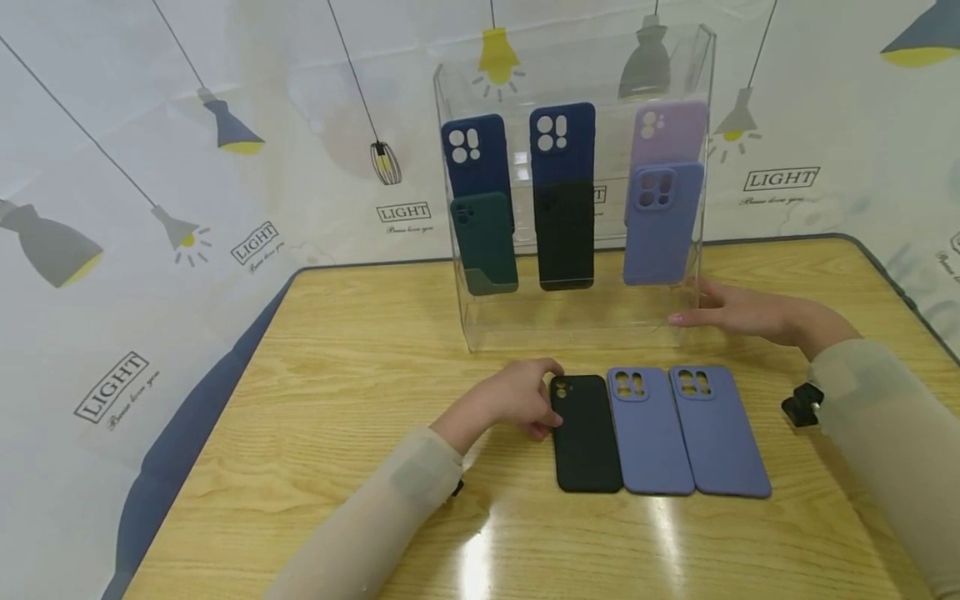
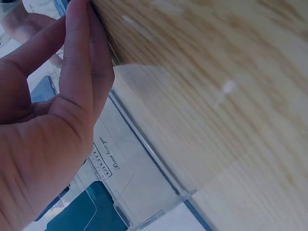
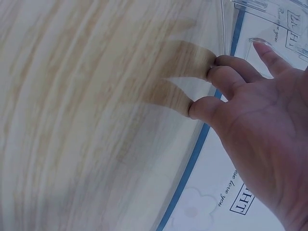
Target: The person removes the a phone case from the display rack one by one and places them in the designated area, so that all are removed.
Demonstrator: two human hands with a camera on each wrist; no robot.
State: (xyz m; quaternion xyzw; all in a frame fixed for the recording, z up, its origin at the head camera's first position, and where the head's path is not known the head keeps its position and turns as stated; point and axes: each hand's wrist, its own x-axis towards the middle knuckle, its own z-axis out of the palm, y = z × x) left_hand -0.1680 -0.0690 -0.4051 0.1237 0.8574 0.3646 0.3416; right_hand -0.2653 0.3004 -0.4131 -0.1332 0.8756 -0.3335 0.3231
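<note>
Left hand [image 1: 517, 396]: touching the far left edge of one black phone case [image 1: 588, 437], flat on the bench [image 1: 352, 358]; cannot tell whether pinched. Right hand [image 1: 750, 310]: fingers bent and spread, thumb apart, at the lower right corner of one clear stand [image 1: 562, 327]. Right of the black case, in a row: two periwinkle cases [image 1: 652, 442]. In the stand, left: green case [image 1: 487, 246] before navy [image 1: 480, 162]; middle: dark case [image 1: 566, 237] before navy; right: periwinkle before lilac [image 1: 678, 129]. Far side: lamp-print backdrop [image 1: 315, 192].
</note>
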